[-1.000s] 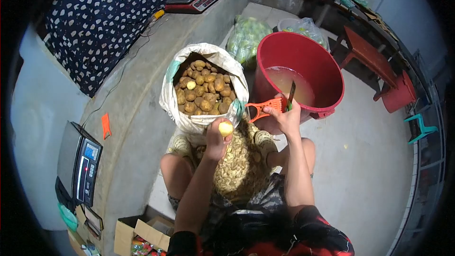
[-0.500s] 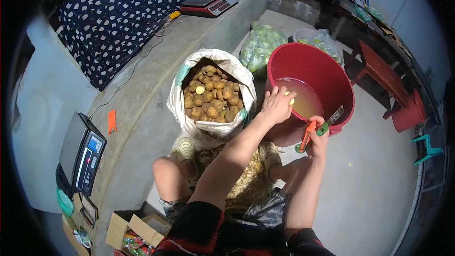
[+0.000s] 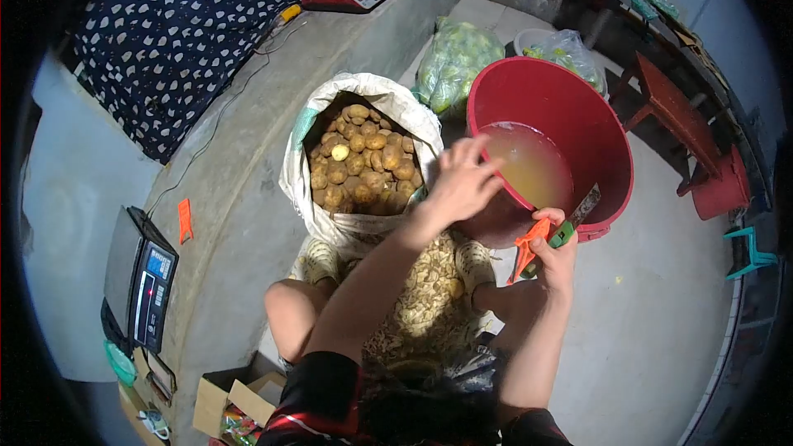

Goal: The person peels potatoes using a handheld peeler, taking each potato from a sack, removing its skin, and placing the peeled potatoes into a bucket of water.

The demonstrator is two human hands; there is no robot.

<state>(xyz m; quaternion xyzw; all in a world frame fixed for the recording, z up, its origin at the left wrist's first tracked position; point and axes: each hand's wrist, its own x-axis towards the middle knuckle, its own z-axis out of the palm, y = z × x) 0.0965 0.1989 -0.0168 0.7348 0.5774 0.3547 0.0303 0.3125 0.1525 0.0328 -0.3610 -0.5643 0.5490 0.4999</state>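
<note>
My left hand (image 3: 459,184) is raised by the near left rim of the red tub (image 3: 611,157), fingers spread, with nothing in it. Cloudy yellowish water (image 3: 529,167) lies in the tub. At the tub's near rim, my right hand (image 3: 555,258) holds an orange peeler (image 3: 529,244) together with a green-handled knife (image 3: 564,234), its blade pointing up and right. A white sack (image 3: 299,167) of brown potatoes (image 3: 356,167) stands open left of my left hand, one peeled potato (image 3: 339,152) among them. Peelings (image 3: 423,291) are heaped between my feet.
Bagged green vegetables (image 3: 457,62) stand behind the sack and tub. A red stool (image 3: 673,107) and a teal stool (image 3: 747,253) are on the right. Left, a ledge bears a scale (image 3: 154,285) and another orange peeler (image 3: 184,220). A cardboard box (image 3: 235,405) sits at lower left.
My left hand first carried a peeled potato from the sack's front to the tub; now it is empty and spread. My right hand has moved right and down, still holding the peeler and knife.
</note>
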